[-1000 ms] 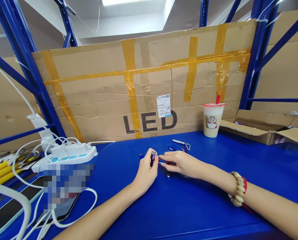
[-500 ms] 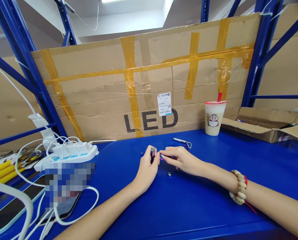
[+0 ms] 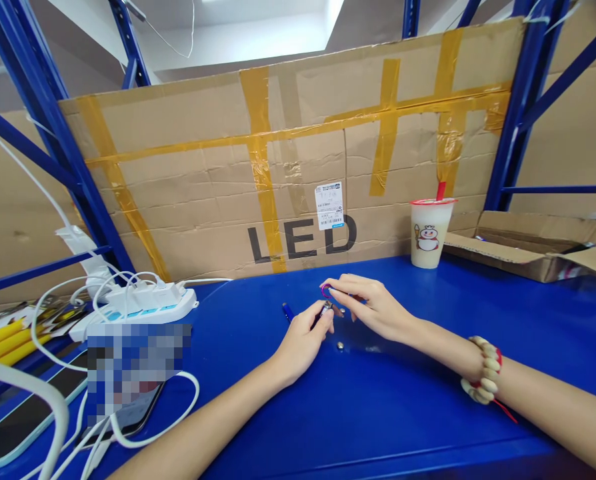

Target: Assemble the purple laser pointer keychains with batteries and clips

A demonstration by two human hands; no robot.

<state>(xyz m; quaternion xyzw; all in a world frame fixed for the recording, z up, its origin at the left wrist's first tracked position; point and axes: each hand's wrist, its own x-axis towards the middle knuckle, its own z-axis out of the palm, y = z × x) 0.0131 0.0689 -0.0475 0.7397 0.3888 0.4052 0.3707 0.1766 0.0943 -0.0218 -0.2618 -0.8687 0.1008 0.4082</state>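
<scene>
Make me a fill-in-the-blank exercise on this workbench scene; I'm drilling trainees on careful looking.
1. The large taped cardboard sheet at the back bears the printed letters ____.
2. The beaded bracelet sits on the person's ____ wrist.
3. The white plastic drink cup with a cartoon figure has a ____ straw.
4. The left hand and right hand meet over a small purple-ringed metal part, above a ____ tabletop.

Missing words: LED; right; red; blue
</scene>
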